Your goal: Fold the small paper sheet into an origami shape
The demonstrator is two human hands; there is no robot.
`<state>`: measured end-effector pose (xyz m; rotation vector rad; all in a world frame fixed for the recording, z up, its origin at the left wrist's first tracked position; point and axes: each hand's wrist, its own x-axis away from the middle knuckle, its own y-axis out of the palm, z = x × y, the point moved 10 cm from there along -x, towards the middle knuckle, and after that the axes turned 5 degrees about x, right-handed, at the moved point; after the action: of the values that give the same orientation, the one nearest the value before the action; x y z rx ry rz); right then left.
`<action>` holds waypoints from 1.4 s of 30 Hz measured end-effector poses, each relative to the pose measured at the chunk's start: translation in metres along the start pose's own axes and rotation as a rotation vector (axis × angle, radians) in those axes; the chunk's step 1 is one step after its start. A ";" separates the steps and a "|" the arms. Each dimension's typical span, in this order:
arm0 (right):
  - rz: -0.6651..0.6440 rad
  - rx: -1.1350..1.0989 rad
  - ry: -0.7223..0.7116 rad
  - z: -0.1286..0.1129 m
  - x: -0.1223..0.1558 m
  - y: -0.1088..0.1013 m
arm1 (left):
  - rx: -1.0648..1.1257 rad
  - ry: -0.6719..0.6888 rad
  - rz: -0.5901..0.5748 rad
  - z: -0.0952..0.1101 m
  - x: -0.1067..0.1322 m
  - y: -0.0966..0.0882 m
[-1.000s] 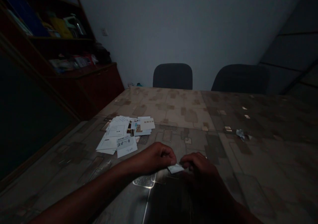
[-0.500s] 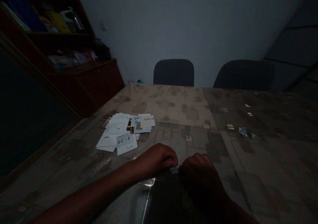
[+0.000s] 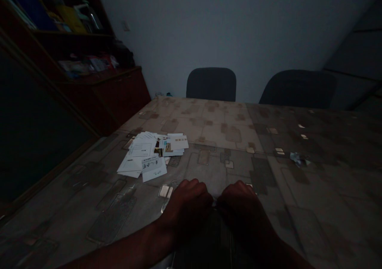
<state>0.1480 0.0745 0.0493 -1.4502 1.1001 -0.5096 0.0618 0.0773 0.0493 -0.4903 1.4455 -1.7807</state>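
Note:
My left hand (image 3: 188, 205) and my right hand (image 3: 240, 207) rest side by side on the patterned table (image 3: 215, 129), near its front edge. Both are curled, knuckles up, with their fingertips almost touching. Whatever lies between the fingers is hidden by the hands and the dim light. A loose pile of white cards and papers (image 3: 151, 153) lies on the table to the left, beyond my left hand.
A small crumpled scrap (image 3: 298, 158) lies at the right of the table. Two dark chairs (image 3: 211, 84) (image 3: 297, 88) stand at the far side against a pale wall. A wooden cabinet with cluttered shelves (image 3: 74, 54) fills the left.
A small white piece of paper showed between my fingertips one second ago; now my hands have closed together over it and it is hidden. The view has shifted slightly.

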 end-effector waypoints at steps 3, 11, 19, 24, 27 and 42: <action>-0.039 -0.037 0.033 0.004 0.000 0.003 | 0.009 -0.036 0.028 -0.001 -0.001 -0.002; -0.153 -0.194 0.173 0.018 0.003 0.008 | 0.140 -0.133 0.052 -0.009 0.001 -0.007; -0.073 -0.099 0.148 0.014 0.001 0.005 | 0.204 -0.156 0.068 -0.014 0.002 0.000; -0.036 -0.056 0.155 0.013 0.001 0.006 | 0.241 -0.197 0.077 -0.016 -0.001 0.000; -0.054 -0.066 0.184 0.016 0.000 0.008 | 0.265 -0.215 0.073 -0.016 -0.003 -0.001; -0.106 -0.207 0.135 0.019 -0.001 0.006 | 0.333 -0.214 0.089 -0.021 -0.004 -0.001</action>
<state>0.1610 0.0865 0.0395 -1.6814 1.2158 -0.5893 0.0493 0.0945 0.0448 -0.4192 0.9855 -1.7921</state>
